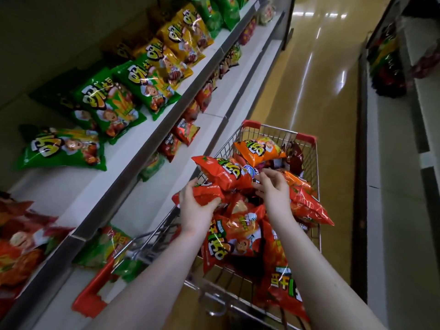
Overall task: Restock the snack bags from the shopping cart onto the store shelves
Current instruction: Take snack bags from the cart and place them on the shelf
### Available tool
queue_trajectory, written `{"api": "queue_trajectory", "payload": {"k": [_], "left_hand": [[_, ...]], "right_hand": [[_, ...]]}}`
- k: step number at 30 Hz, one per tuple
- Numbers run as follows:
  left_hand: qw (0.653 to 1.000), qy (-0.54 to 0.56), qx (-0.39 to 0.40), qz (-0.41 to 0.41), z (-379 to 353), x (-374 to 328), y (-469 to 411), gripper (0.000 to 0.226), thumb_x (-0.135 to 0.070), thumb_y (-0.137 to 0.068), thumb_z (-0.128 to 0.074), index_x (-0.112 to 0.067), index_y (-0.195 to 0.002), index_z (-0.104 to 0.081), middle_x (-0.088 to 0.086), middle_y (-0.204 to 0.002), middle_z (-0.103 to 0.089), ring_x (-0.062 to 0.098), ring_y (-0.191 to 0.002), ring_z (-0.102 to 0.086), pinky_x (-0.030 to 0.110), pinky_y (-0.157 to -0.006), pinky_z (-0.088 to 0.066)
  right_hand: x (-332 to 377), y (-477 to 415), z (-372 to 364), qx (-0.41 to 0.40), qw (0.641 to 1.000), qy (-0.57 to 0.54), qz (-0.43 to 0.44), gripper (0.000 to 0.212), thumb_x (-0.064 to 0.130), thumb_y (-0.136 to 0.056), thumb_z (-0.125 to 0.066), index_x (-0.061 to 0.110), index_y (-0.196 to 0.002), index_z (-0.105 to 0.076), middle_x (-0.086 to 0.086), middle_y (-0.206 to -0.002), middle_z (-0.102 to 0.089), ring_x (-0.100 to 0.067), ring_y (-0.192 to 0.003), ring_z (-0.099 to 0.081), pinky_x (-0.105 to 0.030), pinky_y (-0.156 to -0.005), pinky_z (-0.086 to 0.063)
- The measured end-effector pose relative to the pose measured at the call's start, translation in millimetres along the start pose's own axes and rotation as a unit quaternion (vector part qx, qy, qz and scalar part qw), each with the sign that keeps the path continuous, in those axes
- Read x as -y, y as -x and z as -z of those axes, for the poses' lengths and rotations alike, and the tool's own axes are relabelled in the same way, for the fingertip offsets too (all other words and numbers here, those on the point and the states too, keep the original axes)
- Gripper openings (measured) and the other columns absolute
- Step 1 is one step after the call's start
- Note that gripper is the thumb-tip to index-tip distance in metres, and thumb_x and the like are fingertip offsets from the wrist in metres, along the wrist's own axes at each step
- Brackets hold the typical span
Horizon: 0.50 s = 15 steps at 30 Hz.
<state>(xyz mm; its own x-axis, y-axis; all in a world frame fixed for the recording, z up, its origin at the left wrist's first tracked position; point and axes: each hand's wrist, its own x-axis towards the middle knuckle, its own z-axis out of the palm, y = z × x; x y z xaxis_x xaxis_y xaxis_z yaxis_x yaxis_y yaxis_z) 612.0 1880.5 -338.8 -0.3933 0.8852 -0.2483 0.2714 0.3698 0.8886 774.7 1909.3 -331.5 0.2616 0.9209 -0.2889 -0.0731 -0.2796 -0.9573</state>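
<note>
Red bag (221, 173) is coming up out of the cart (309, 139), left hand (197, 206) pinching its lower edge, right hand (271, 186) with fingers spread at the other end. Better be gripping both ends so it's not sagging. Cart's holding loads more red and orange bags, shelf (133, 148) has gaps

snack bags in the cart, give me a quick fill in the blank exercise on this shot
1. The left hand grips a ____ snack bag above the shopping cart.
2. The right hand touches that same bag at its ____ end.
3. On the upper shelf, the bag lying nearest the camera is ____.
4. The orange bag lies at the ____ end of the cart.

Missing words: red; right; green; far
</note>
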Motion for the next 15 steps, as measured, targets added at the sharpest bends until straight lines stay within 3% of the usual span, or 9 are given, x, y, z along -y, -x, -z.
{"api": "queue_trajectory", "payload": {"k": [5, 8, 12, 15], "left_hand": [[0.993, -0.097, 0.036, 0.051, -25.8, 9.7, -22.9, 0.091, -0.033, -0.067, -0.086, -0.030, -0.142, -0.035, -0.004, -0.150, -0.023, 0.030, -0.133, -0.038, 0.054, -0.097, -0.048], [0.985, -0.170, 0.012, 0.032, -29.2, 11.5, -25.2, 0.074, -0.029, -0.075, -0.081, -0.019, -0.137, -0.042, 0.006, -0.150, -0.022, 0.028, -0.131, -0.040, 0.037, -0.106, -0.037], [0.985, -0.169, -0.033, 0.018, -25.8, 8.4, -15.8, 0.048, -0.017, -0.079, -0.076, -0.013, -0.121, -0.052, 0.008, -0.139, -0.031, 0.025, -0.110, -0.051, 0.025, -0.089, -0.037], [0.987, -0.151, -0.056, 0.000, -15.2, 1.2, -6.4, 0.042, -0.010, -0.077, -0.074, -0.017, -0.112, -0.052, 0.005, -0.133, -0.033, 0.014, -0.096, -0.043, 0.021, -0.083, -0.034]], "right_hand": [[-12.3, -25.5, -0.4, 0.002, 1.000, -0.002, -0.021, 0.013, 0.025, -0.095, -0.053, 0.023, -0.108, -0.054, -0.002, -0.106, -0.066, -0.011, -0.091, -0.066, -0.037, -0.087, -0.053], [-19.7, -29.7, 4.0, 0.006, 0.999, -0.010, -0.036, 0.008, 0.024, -0.095, -0.054, 0.026, -0.102, -0.056, -0.003, -0.106, -0.066, -0.013, -0.092, -0.066, -0.038, -0.086, -0.052], [-23.2, -29.3, 7.7, 0.012, 0.999, -0.014, -0.043, 0.007, 0.021, -0.095, -0.053, 0.027, -0.097, -0.054, -0.006, -0.106, -0.066, -0.014, -0.091, -0.065, -0.037, -0.083, -0.052], [-19.4, -29.2, 6.5, 0.020, 0.999, -0.015, -0.045, 0.008, 0.021, -0.095, -0.053, 0.024, -0.102, -0.055, -0.005, -0.103, -0.066, -0.015, -0.093, -0.065, -0.040, -0.087, -0.052]]}}
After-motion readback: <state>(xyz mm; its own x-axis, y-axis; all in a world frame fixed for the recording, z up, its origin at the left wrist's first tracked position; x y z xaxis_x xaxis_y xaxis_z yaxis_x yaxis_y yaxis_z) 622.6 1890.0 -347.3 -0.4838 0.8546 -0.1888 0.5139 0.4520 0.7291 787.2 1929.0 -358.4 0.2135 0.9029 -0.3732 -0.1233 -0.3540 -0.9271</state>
